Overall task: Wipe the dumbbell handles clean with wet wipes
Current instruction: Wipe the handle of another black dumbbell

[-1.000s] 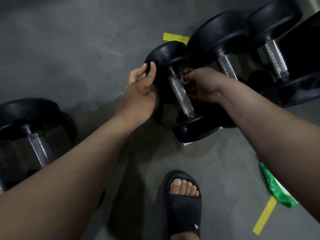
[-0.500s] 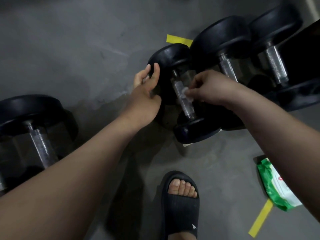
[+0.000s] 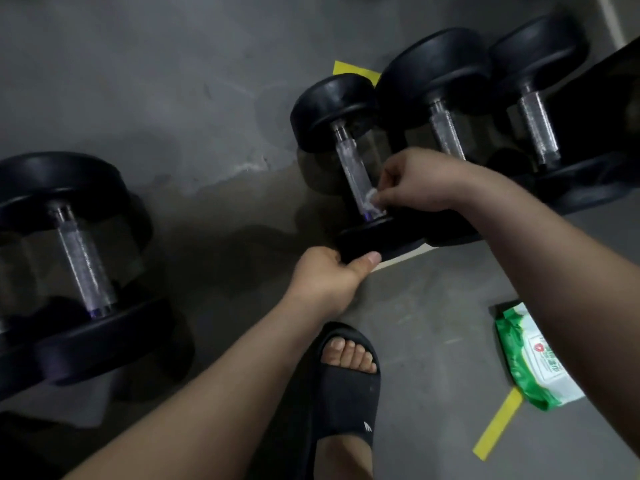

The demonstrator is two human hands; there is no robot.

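Note:
A small black dumbbell (image 3: pixel 332 109) with a knurled metal handle (image 3: pixel 353 168) lies on the grey floor at centre. My right hand (image 3: pixel 419 181) pinches a white wet wipe (image 3: pixel 370 199) against the lower end of that handle. My left hand (image 3: pixel 329 275) grips the rim of the dumbbell's near weight head (image 3: pixel 370 239), thumb on top. Two larger dumbbells (image 3: pixel 436 67) (image 3: pixel 540 39) lie right beside it, to the right.
A big dumbbell (image 3: pixel 79 251) lies at the left. A green pack of wet wipes (image 3: pixel 530 358) sits on the floor at the right, by a strip of yellow tape (image 3: pixel 498 427). My foot in a black slide sandal (image 3: pixel 346 386) stands below the hands.
My left hand has left the far weight head and now grips the near one. My right hand has slid the wipe down the handle toward the near end.

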